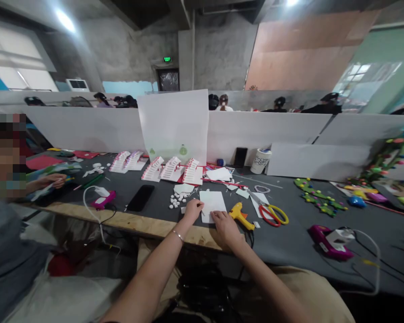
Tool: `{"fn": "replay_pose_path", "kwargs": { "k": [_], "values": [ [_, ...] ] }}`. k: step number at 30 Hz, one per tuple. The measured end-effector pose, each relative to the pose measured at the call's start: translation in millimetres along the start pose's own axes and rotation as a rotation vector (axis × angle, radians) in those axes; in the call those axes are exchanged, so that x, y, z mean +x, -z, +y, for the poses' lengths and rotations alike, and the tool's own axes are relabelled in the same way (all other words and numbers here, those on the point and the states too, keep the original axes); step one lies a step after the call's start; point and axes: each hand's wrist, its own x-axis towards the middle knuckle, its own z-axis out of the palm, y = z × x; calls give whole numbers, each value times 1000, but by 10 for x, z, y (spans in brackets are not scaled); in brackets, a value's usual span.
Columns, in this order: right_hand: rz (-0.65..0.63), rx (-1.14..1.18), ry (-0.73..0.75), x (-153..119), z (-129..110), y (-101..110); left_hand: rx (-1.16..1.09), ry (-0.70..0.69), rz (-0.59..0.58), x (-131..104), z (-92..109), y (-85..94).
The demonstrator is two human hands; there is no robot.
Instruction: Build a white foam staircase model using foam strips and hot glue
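Note:
A pale rectangular card [213,202] lies on the dark table near its front edge. My left hand [193,211] is at the card's left side, its fingers pinched together; whatever they hold is too small to make out. On the card's lower right part rests my right hand [225,225], fingers spread and flat. Just right of it lies a yellow glue gun [241,217]. White round pieces [177,200] are scattered left of the card. Red and yellow scissors [274,215] lie farther right on white paper.
Several white folded pieces with pink edges [170,168] stand behind. A black phone [141,198] and magenta power strips [330,242] flank the work area. A white cup [260,161] stands at the back. Another person's hand [56,180] is at the left.

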Motion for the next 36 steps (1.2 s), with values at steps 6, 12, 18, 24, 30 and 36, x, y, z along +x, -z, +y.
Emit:
{"fn": "replay_pose_path", "kwargs": {
  "k": [6, 12, 18, 24, 30, 36],
  "values": [
    [-35, -21, -66, -9, -138, 66, -15, -7, 2, 10, 13, 3],
    [-33, -39, -109, 9, -203, 77, 11, -21, 26, 13, 22, -5],
    [-46, -38, -119, -16, -194, 25, 37, -31, 14, 12, 7, -36],
    [-20, -36, -120, -53, -173, -1, 43, -27, -12, -4, 19, -22],
    [9, -33, -120, -61, -171, -8, 61, -31, -41, -73, 18, -22],
    [11, -41, -119, -66, -178, -14, 85, 1, -24, -74, -2, -57]
  ]
}}
